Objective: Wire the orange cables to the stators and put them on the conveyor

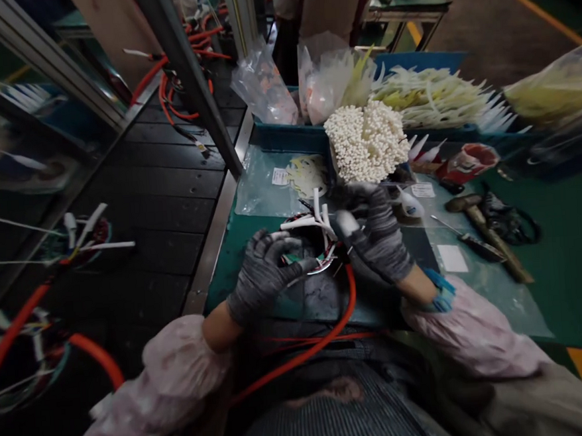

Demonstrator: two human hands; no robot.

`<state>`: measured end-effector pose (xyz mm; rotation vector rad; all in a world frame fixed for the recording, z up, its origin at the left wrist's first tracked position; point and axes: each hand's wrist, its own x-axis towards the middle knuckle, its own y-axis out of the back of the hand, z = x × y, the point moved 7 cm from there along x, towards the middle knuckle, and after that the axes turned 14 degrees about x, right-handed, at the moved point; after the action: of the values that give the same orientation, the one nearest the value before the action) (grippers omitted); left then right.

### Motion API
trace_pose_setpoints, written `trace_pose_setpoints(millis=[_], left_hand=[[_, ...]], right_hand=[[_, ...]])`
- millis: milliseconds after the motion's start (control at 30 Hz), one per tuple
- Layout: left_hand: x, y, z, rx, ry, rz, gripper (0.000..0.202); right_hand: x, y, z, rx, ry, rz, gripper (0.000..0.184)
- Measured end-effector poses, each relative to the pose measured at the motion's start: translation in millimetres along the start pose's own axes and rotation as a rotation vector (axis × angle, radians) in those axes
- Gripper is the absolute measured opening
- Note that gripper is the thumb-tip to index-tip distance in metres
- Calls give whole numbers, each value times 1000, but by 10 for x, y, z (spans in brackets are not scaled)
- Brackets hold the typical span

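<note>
On the green worktop lies a wire-wound ring (pixel 324 263), like a motor stator, with white sleeves (pixel 304 223) standing out of its top. A thick orange cable (pixel 350 293) runs from its right side down towards my lap. My left hand (pixel 269 267), in a grey glove, is curled round the ring's left side, thumb along the near rim. My right hand (pixel 374 232), also gloved, hovers at the right of the ring, beside the sleeves. Its fingers are bent and blurred, with pale tips, and whether they grip anything is hidden.
Behind stand a bundle of thin white tubes (pixel 368 139) and a blue tray (pixel 290 137) with pale sleeves and plastic bags. A hammer (pixel 496 237), a screwdriver (pixel 477 245) and a red tub (pixel 471 160) lie right. More wired rings (pixel 86 239) sit on the dark slatted conveyor at left.
</note>
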<state>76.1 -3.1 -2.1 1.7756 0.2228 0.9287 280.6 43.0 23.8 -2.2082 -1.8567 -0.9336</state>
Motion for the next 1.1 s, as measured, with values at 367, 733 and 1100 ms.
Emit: trace_pose_setpoints(millis=[367,733,1100], left_hand=[[144,424,-69,211,-475,-59,18],[-60,285,-128,155,-280,99,20],[-70,-21,-157,-101,-105,122,25]], right_hand=[[-34,-591,564,459,-417,-698,56],[141,-29,288,-247,203,-341,46],[334,327,398,-646,387,64,24]])
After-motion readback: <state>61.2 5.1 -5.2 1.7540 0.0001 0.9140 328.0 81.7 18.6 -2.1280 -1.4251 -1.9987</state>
